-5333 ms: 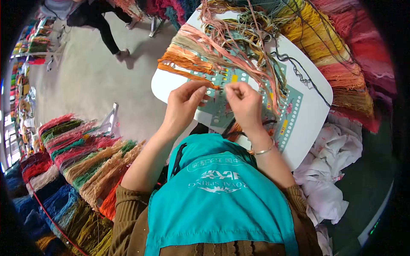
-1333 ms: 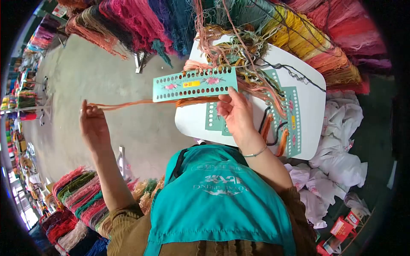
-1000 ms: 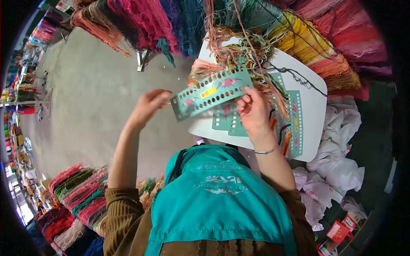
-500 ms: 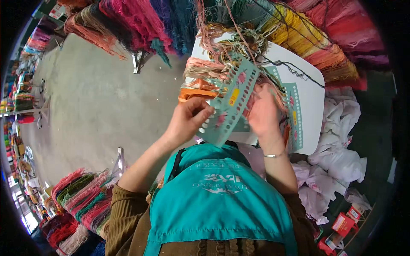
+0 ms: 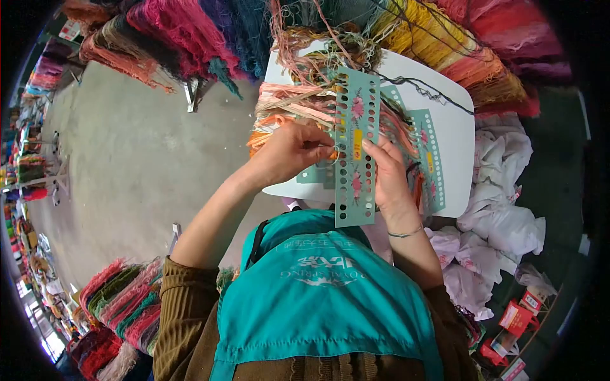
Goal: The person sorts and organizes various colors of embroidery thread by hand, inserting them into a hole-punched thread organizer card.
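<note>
A green punched card [image 5: 357, 152] with pink flowers and a yellow label stands lengthwise in front of me. My right hand [image 5: 389, 174] grips its right edge, thumb on the front. At its left edge my left hand [image 5: 293, 152] pinches an orange strand close to the holes. Pink, beige and orange threads [image 5: 289, 101] run from the card's left side over the white table [image 5: 460, 152]. Another green card [image 5: 429, 159] lies on the table to the right, partly under threads.
Racks of coloured yarn [image 5: 445, 47] line the far side. More yarn bundles [image 5: 124, 298] hang at lower left. White bags [image 5: 502, 219] lie on the right, with red boxes [image 5: 516, 317] below them. A teal apron [image 5: 324, 292] covers my front.
The card has turned from slanted to nearly upright in view. My left hand has moved to its holes and pinches the orange strand. My right hand now holds the edge with its thumb visible.
</note>
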Action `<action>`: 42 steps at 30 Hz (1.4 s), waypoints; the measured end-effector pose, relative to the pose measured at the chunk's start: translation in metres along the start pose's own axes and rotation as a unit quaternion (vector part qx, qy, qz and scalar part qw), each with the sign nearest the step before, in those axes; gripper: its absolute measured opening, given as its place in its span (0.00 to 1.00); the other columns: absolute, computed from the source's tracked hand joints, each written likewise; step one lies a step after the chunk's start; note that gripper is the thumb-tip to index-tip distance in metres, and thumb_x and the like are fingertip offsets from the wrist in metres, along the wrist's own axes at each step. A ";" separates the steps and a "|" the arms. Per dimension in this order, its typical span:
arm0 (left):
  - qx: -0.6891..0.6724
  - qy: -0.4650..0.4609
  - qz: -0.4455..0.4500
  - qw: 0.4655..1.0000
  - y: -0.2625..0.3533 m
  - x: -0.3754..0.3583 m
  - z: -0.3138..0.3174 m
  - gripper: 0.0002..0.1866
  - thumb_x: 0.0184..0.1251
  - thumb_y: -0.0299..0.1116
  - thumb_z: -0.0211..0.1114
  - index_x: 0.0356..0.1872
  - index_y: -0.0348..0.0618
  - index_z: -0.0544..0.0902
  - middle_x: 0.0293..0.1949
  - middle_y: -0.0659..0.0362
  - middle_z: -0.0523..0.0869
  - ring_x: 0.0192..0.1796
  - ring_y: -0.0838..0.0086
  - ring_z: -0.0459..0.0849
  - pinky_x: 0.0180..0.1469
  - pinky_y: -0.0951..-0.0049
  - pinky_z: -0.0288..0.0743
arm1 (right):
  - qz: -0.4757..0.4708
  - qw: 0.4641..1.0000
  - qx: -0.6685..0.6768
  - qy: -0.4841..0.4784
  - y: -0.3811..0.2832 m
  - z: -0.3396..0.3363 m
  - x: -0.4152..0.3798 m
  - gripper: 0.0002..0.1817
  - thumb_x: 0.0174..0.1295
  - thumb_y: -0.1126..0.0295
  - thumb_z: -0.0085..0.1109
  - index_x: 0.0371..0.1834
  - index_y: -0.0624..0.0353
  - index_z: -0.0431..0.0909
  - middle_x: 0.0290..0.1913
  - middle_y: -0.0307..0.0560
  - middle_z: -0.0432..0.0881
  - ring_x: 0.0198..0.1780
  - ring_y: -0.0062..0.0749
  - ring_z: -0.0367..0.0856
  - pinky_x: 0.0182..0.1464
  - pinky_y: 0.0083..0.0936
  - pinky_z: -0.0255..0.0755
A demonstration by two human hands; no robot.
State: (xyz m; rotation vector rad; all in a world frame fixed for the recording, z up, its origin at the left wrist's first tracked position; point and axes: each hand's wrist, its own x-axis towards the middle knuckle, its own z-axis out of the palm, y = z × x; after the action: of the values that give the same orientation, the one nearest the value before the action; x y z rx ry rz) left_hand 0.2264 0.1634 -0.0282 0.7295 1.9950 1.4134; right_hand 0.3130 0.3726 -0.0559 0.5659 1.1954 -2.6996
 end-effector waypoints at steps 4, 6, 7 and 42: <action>-0.093 0.028 -0.032 0.995 -0.013 0.002 0.007 0.08 0.66 0.27 0.69 0.43 0.37 0.87 0.35 0.58 0.85 0.38 0.72 0.84 0.41 0.71 0.79 | -0.006 1.000 -0.001 0.004 0.003 -0.003 0.001 0.13 0.71 0.74 0.52 0.56 0.63 0.79 0.50 0.43 0.85 0.48 0.26 0.85 0.52 0.27 0.80; 0.245 0.139 0.112 0.953 -0.005 -0.001 0.004 0.07 0.60 0.26 0.70 0.39 0.42 0.88 0.34 0.56 0.84 0.34 0.63 0.84 0.38 0.66 0.79 | -0.012 1.000 -0.005 0.011 0.005 -0.005 0.001 0.13 0.71 0.74 0.52 0.56 0.63 0.79 0.50 0.43 0.85 0.48 0.26 0.85 0.52 0.27 0.80; 0.245 0.138 0.112 0.953 -0.005 -0.003 0.004 0.07 0.60 0.26 0.70 0.39 0.42 0.88 0.34 0.56 0.84 0.34 0.63 0.84 0.38 0.66 0.79 | -0.035 0.999 -0.015 0.006 0.006 -0.006 0.002 0.13 0.72 0.75 0.52 0.56 0.63 0.79 0.51 0.44 0.85 0.49 0.26 0.85 0.52 0.27 0.80; -0.289 0.108 -0.154 0.939 -0.003 -0.009 0.030 0.07 0.67 0.36 0.69 0.36 0.46 0.82 0.29 0.69 0.81 0.28 0.86 0.74 0.31 0.83 0.68 | -0.113 0.984 -0.131 0.029 0.003 0.005 0.001 0.10 0.73 0.72 0.53 0.52 0.63 0.79 0.47 0.40 0.84 0.46 0.19 0.80 0.50 0.22 0.74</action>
State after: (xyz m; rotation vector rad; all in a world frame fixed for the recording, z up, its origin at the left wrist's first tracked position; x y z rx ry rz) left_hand 0.2538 0.1752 -0.0381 0.0007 1.6102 1.8078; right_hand 0.3112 0.3669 -0.0551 0.5015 1.6927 -2.6510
